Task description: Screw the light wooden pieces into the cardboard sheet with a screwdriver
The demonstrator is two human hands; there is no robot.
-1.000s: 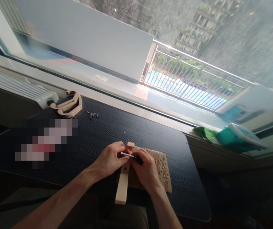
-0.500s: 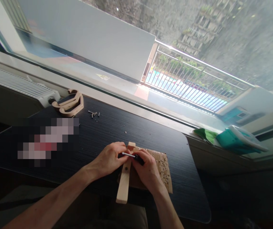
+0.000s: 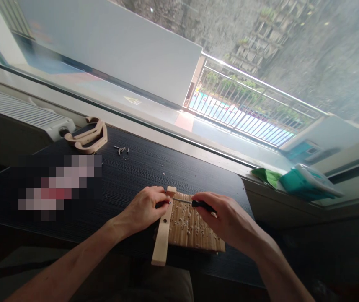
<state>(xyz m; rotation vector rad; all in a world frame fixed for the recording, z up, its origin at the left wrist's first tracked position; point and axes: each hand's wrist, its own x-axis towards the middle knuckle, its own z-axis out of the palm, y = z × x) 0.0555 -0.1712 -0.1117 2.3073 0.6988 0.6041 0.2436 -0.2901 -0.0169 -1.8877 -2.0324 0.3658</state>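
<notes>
A pale wooden bar [image 3: 162,242] with a dark hole or screw in its face lies along the left side of a piece of corrugated cardboard [image 3: 192,224]. My left hand [image 3: 143,207] is closed on the bar near its far end; a small dark gap or thing between its fingers is unclear. In my right hand [image 3: 226,214] is a screwdriver [image 3: 202,204] with a black handle. Its thin metal shaft points left across the cardboard, and the tip is at the bar beside my left fingertips. Many small holes mark the cardboard.
The black table [image 3: 129,176] carries several loose screws [image 3: 122,149] and curved wooden pieces [image 3: 89,136] near the window. A blurred-out patch covers its left part. A green cloth [image 3: 265,177] and teal container [image 3: 308,182] sit on the sill at the right.
My right hand has moved right, off the bar, and now grips the screwdriver by its handle with the shaft laid leftward. More cardboard shows. My left hand has stayed at the bar.
</notes>
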